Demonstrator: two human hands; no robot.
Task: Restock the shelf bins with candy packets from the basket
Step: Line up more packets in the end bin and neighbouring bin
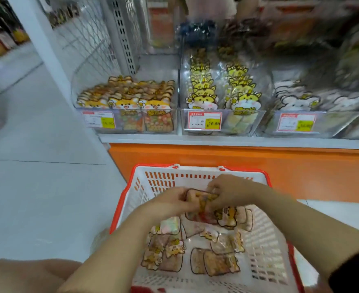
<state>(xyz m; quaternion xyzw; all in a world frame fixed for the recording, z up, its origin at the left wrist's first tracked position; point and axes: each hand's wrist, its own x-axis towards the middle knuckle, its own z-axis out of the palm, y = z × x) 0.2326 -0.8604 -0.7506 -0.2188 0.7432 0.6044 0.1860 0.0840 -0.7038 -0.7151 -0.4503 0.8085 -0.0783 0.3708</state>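
A white basket with a red rim [153, 182] stands on the floor below the shelf, with several cartoon-cat candy packets [216, 261] lying in it. Over the basket, my left hand [170, 203] and my right hand [229, 191] both grip one small bunch of candy packets [199, 199] from either side. On the shelf stand three clear bins: the left bin [125, 102] holds orange-cat packets, the middle bin [223, 96] yellow-cat packets, and the right bin [314, 102] white-cat packets, blurred.
The bins sit on a white shelf edge [216, 138] above an orange base panel [301, 166]. Price tags [205, 121] hang on the bin fronts. White floor [37, 187] spreads to the left. My knee [26, 275] shows at the bottom left.
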